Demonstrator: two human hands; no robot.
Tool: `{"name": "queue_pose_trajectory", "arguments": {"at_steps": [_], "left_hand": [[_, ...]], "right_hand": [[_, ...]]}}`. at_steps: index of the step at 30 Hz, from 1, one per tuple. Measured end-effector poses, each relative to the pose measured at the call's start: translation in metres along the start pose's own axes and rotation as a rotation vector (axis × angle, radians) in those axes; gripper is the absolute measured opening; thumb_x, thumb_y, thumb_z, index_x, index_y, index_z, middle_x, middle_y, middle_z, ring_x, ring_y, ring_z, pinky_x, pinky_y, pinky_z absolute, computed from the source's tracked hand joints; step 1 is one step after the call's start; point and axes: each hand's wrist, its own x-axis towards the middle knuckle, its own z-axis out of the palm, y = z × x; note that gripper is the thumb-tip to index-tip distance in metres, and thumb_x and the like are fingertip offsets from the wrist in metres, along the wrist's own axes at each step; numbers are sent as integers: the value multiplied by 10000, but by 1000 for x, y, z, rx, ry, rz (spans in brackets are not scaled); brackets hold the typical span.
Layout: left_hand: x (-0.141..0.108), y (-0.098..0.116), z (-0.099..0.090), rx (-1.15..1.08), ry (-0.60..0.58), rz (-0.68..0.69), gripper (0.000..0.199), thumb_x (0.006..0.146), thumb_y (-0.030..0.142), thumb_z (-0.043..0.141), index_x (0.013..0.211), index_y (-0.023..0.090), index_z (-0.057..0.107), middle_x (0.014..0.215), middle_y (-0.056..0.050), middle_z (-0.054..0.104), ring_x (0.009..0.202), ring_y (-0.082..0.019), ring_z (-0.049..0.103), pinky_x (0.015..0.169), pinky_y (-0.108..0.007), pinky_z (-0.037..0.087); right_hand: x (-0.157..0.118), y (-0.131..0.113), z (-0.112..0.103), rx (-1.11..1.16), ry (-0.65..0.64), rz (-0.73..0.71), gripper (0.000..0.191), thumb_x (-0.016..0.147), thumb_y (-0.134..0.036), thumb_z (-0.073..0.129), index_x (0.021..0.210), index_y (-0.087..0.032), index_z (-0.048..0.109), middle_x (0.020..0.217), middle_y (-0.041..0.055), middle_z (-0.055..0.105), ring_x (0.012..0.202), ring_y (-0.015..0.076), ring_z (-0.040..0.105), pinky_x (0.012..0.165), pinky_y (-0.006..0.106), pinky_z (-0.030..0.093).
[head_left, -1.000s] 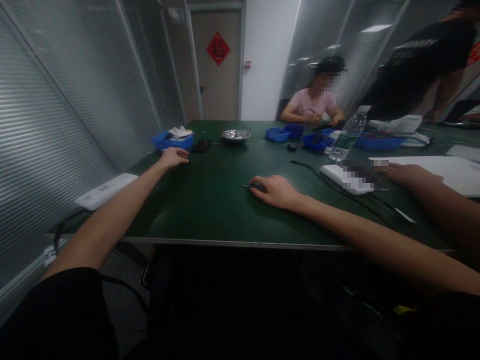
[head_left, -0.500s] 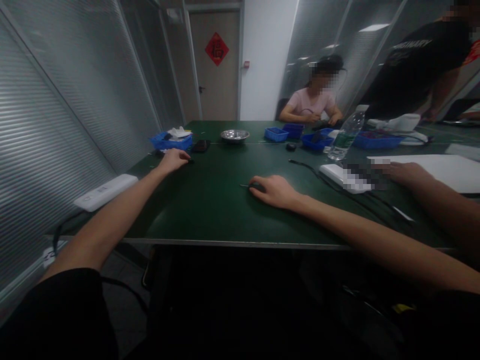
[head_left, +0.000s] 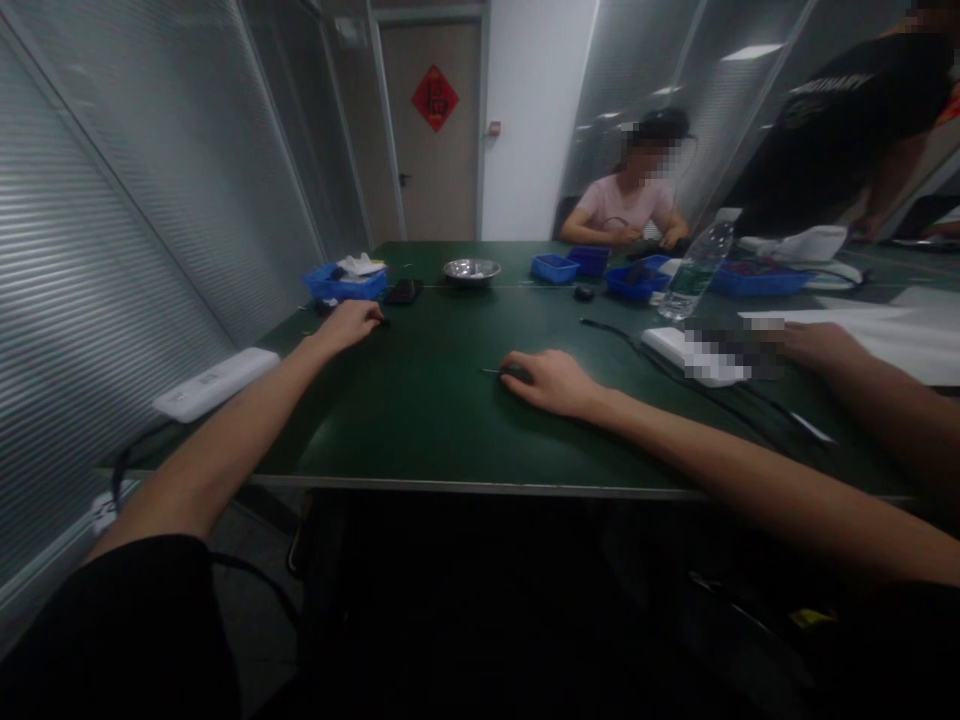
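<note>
My left hand (head_left: pixel 351 322) reaches to the far left of the green table (head_left: pixel 405 400). Its fingertips are closed on a small dark piece (head_left: pixel 385 321), too small to name. Just beyond that hand lie a dark phone (head_left: pixel 403 291) and a blue basket (head_left: pixel 346 283) with white paper on it. My right hand (head_left: pixel 553 381) rests on the tabletop nearer the middle, its fingers curled round a screwdriver (head_left: pixel 490 371). The tool's thin metal shaft points left, and most of its dark handle is hidden in the hand.
A steel bowl (head_left: pixel 471 273) stands behind, with several blue baskets (head_left: pixel 555 268) to its right. A water bottle (head_left: pixel 696 275), black cable (head_left: pixel 622 340) and white power bank (head_left: pixel 686 357) lie rightward. Another person's hand (head_left: pixel 821 347) is at the right. A white box (head_left: pixel 217 385) sits left.
The view has shifted very slightly. Both my hands keep their places and grips. The white sheet at the right, near the other person's hand, has shifted a little.
</note>
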Motion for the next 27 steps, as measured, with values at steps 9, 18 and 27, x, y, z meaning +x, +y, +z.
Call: {"name": "queue_pose_trajectory", "arguments": {"at_steps": [9,18,27], "left_hand": [[-1,30,5,-260,-80,114,239,908,298,682,1087,175,782,1106,-102,779,1018,-241,714,949,-385,520],[-6,126,18,-580,-227,373,260,905,380,746,1068,180,784,1102,-87,778,1029,-224,721,947,-380,535],[-19,169,15,-678,-326,488,259,915,370,754,1086,179,785,1097,-84,776,1028,-208,722,929,-348,536]], "right_hand": [[0,0,0,24,6,-7,410,1036,-486,478,1300,-224,649,852,47,718,700,183,611,661,301,377],[-1,0,0,9,18,-15,397,1036,-477,484,1301,-232,649,852,50,725,708,192,620,665,300,366],[-3,-2,-1,66,48,-80,407,1043,-478,470,1307,-216,634,877,51,726,709,189,615,677,297,373]]}}
